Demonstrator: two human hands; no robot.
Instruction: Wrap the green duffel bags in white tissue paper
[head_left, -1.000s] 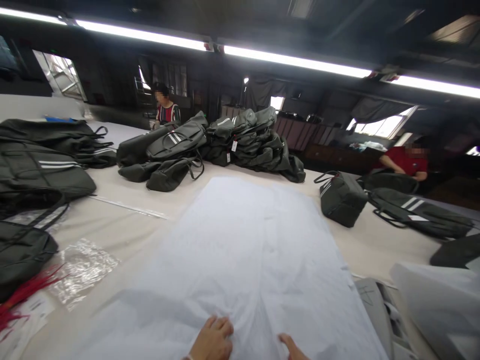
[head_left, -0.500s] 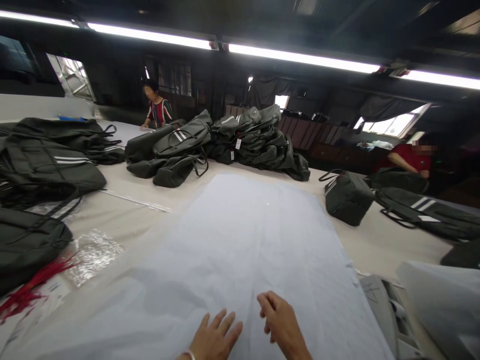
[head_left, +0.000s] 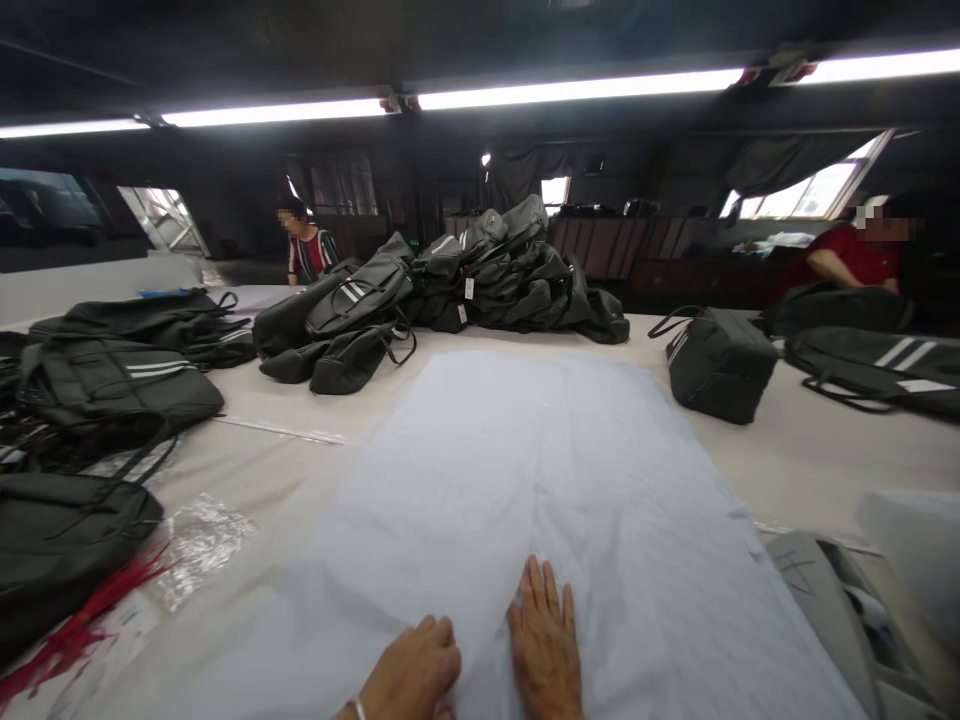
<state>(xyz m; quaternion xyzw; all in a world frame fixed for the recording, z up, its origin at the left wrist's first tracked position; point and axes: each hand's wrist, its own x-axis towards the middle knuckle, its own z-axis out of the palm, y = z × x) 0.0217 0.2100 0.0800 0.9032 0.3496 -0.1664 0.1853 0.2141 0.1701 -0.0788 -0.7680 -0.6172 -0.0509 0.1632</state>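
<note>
A large, thin, bluish-white sheet (head_left: 465, 470) lies spread over the table in front of me, with creases running lengthwise. Low in the view, my left hand (head_left: 412, 670) has its fingers curled closed onto the sheet, seemingly pinching it; the fingertips are partly hidden. To its right, my right hand (head_left: 546, 640) presses flat on the sheet, fingers stretched forward and holding nothing.
Dark bags are heaped at the far side (head_left: 517, 280), with more bags on the left (head_left: 120, 385) and a boxy bag (head_left: 724, 365) at right. Red tassels (head_left: 82, 630) and crinkled clear plastic (head_left: 206, 545) lie left. A grey machine (head_left: 825, 600) stands right. Two people work beyond.
My left hand has gone from spread fingers to curled ones. My right hand has opened from a loose curl and now lies flat on the sheet. The camera view has tilted.
</note>
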